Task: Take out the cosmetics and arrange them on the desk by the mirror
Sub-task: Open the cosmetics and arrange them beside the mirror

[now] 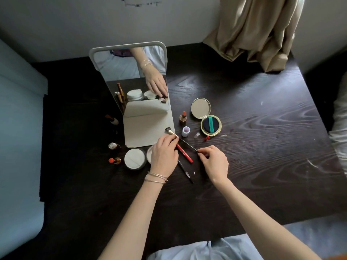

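Observation:
A white standing mirror [131,76] stands on the dark wooden desk [262,147]. My left hand [163,152] pinches the ferrule end of a makeup brush [185,142], and my right hand [214,162] grips the tip of its black handle. A red pencil [185,153] and a thin black liner [185,170] lie under the brush. An open gold compact [206,117] with a dark puff lies to the right. An open lipstick [183,117] stands beside it. A white puff jar [134,158] sits left of my left hand.
Two lipsticks [114,153] stand at the left near the jar, another [112,120] lies left of the mirror base. A small lilac cap [185,131], a clear cap and a red cap [206,138] lie below the compact. A beige curtain [259,30] hangs onto the desk's far right.

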The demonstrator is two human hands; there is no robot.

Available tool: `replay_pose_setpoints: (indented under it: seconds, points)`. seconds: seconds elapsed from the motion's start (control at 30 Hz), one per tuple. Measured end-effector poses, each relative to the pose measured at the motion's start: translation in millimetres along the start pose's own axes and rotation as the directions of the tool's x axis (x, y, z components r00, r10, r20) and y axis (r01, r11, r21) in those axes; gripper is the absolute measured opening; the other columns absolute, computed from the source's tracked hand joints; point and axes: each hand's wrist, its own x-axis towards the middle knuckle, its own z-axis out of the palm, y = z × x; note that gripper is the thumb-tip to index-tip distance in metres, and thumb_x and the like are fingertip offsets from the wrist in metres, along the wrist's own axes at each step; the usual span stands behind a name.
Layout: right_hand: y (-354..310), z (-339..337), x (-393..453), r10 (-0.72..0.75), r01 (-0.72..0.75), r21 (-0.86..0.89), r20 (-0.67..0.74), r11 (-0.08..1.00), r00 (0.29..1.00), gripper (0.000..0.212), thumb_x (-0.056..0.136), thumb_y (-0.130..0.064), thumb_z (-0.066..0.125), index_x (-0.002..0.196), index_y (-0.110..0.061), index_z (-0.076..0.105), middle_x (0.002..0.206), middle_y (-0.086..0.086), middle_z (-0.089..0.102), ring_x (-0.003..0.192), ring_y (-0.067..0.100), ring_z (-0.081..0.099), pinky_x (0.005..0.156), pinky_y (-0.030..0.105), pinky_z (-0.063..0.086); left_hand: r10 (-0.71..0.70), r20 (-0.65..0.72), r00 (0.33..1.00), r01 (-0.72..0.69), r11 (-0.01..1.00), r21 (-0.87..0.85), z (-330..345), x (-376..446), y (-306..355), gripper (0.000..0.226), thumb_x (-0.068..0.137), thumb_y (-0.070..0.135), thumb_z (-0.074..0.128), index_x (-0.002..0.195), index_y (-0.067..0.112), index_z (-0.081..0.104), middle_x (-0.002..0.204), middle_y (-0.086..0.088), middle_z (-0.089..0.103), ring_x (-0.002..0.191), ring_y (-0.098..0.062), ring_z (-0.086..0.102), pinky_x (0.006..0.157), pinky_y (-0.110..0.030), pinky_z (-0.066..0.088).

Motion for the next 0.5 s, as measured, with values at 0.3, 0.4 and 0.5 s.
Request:
replay_pose_setpoints:
  seconds: [0.3, 0.4, 0.5]
  points:
    - [7.0, 2.9, 0.7, -0.001, -0.001, -0.052, -0.049, 0.999, 0.999, 0.015, 0.086, -0.028, 0.064, 0.098, -0.028, 0.072, 0.099, -0.011, 0.062, 0.097, 0.01, 0.054, 0.071, 0.022, 0.035, 0.027, 0.104, 0.994, -0.027, 1.0, 0.006, 1.6, 1.7, 2.6, 0.041, 0.08, 0.011, 0.065, 0.121, 0.006, 0.061, 0.128, -0.007, 0.059, 0.128, -0.028, 0.047, 0.101, -0.042, 0.041]
    - [9.5, 3.0, -0.2, -0.009, 0.006, -0.049, -0.06, 0.999, 0.998, 0.015, 0.085, -0.027, 0.065, 0.098, -0.028, 0.072, 0.098, -0.011, 0.062, 0.095, 0.01, 0.052, 0.07, 0.022, 0.035, 0.015, 0.118, 0.993, -0.014, 1.0, -0.001, 1.7, 1.5, 3.5, 0.041, 0.085, 0.013, 0.06, 0.127, 0.009, 0.057, 0.134, -0.005, 0.055, 0.133, -0.026, 0.04, 0.107, -0.038, 0.033]
    - [9.7, 3.2, -0.3, -0.007, 0.005, -0.029, -0.058, 1.0, 0.998, 0.016, 0.085, -0.027, 0.065, 0.099, -0.028, 0.072, 0.099, -0.012, 0.062, 0.095, 0.009, 0.052, 0.07, 0.022, 0.035, 0.004, 0.128, 0.992, -0.004, 1.0, 0.0, 1.4, 1.2, 2.5, 0.042, 0.089, 0.015, 0.056, 0.131, 0.01, 0.053, 0.139, -0.003, 0.051, 0.136, -0.024, 0.034, 0.111, -0.035, 0.027]
